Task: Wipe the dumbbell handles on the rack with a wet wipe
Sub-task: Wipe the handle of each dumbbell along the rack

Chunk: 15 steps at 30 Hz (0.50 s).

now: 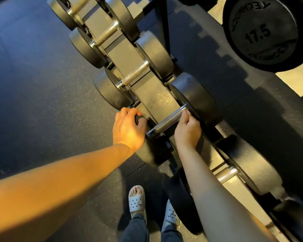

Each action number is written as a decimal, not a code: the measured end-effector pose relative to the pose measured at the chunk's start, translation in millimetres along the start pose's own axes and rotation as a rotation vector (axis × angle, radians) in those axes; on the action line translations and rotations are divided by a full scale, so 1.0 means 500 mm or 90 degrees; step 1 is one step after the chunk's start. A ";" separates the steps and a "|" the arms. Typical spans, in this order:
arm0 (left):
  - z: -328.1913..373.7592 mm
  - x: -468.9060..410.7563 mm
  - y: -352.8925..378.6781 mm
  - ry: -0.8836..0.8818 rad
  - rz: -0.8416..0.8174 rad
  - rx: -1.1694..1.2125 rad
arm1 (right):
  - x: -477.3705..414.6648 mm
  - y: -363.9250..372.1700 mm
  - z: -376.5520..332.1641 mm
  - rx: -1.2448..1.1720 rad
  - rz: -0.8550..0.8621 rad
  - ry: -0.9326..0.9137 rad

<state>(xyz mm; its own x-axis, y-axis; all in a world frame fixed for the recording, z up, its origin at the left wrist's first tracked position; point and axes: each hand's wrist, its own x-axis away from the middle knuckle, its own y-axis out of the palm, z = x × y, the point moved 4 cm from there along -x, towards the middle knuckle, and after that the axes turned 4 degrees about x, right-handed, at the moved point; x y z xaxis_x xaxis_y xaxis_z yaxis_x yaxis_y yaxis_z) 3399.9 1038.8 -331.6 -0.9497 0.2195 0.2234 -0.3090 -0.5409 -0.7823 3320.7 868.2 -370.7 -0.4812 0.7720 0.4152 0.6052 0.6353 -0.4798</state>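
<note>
**Left hand** (128,126): fingers curled over the top edge of the near head (141,120) of a dumbbell, gripping it; back of the hand faces the camera.

**Right hand** (187,130): fingers and thumb drawn together round the far end of the handle (167,120), just beside the far head (196,98). A pale sliver shows at the fingertips (186,113); too small to tell whether it is the wet wipe.

**Handle**: knurled metal, bare between the two hands, running diagonally from lower left to upper right. Its dumbbell lies in the rack (147,96).

**Rack, lower tier**: an angled tray holding a row of black round-headed dumbbells side by side. Next up the row, a second handle (135,73), then a third handle (106,34). Nearer the person, a fourth handle (226,173), partly behind the right forearm.

**Rack, upper tier**: one large dumbbell head (259,32) marked 17.5, end-on to the camera.

**Floor** (42,84): dark speckled rubber. The person's feet stand on it in pale perforated sandals (136,200).
</note>
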 end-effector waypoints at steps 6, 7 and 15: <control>-0.002 -0.002 0.000 0.001 0.003 -0.012 | 0.051 -0.016 -0.007 0.203 0.030 -0.211; -0.003 -0.003 0.000 0.000 0.003 -0.015 | 0.036 -0.012 -0.004 0.164 0.014 -0.154; -0.003 -0.003 0.001 0.007 -0.001 -0.022 | 0.014 0.008 0.016 -0.040 -0.124 0.029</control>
<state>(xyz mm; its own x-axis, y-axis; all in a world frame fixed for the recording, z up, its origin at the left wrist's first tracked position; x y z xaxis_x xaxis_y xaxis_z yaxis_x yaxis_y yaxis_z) 3401.4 1039.5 -333.2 -0.9488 0.2289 0.2179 -0.3077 -0.5129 -0.8014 3314.5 876.2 -375.9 -0.5643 0.6327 0.5303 0.5430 0.7683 -0.3389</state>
